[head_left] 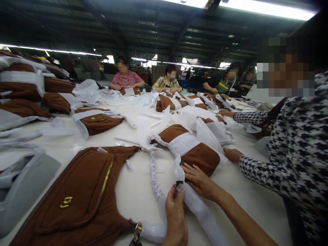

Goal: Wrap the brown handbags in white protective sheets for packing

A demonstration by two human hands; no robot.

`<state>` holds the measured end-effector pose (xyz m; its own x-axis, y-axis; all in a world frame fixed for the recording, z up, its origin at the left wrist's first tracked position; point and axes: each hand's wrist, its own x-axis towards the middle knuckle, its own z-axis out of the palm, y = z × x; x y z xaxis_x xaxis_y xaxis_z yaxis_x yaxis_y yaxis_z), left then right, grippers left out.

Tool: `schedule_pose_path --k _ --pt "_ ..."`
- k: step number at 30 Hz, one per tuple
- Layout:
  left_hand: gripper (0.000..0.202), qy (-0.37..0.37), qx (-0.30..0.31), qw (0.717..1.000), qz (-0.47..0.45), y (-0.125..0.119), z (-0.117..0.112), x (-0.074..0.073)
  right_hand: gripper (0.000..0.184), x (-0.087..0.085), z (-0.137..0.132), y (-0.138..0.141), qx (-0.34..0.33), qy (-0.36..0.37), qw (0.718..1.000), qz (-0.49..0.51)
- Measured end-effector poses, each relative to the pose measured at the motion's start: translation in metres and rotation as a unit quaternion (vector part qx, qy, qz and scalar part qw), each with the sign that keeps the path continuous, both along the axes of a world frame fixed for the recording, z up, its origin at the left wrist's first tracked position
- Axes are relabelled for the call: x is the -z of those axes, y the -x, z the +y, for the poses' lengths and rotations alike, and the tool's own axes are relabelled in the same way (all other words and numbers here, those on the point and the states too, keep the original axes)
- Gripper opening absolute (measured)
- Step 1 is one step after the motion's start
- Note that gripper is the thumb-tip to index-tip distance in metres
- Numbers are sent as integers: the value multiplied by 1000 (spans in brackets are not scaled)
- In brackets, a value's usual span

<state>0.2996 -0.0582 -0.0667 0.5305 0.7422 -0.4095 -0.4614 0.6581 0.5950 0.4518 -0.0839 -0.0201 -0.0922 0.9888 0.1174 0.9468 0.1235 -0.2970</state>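
A large brown bag (77, 201) with a gold zip and gold logo lies in front of me. Its strap, wrapped in white paper (156, 184), runs from the bag toward my hands. My left hand (175, 215) is closed, pinching the wrapped strap near a dark metal fitting (177, 185). My right hand (198, 179) lies with fingers stretched flat on the white wrapping, at the edge of a second brown bag (200, 155) banded in white paper.
A person in a black-and-white patterned top (294, 153) stands close on my right, one hand (232, 154) beside the second bag. Several wrapped brown bags (98, 121) and loose white paper cover the long white table (133, 191). Bags are stacked at left (23, 92). Other workers sit at the far end.
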Motion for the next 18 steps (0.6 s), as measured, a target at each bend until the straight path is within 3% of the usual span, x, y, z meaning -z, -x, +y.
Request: schedule_pose_path --k 3,6,10,14,18 --pt "43 -29 4 999 15 3 8 -11 35 -3 8 2 -11 -9 997 79" --pt "36 -116 6 993 12 4 27 -31 25 -10 13 11 22 -54 987 150" --pt "37 -225 39 973 39 10 53 -56 25 -23 15 33 69 -71 957 271" --pt "36 -248 59 950 179 18 59 -50 27 -15 11 48 121 -101 925 345" --pt "35 -278 98 943 153 24 51 -39 23 1 11 53 173 -134 910 353"
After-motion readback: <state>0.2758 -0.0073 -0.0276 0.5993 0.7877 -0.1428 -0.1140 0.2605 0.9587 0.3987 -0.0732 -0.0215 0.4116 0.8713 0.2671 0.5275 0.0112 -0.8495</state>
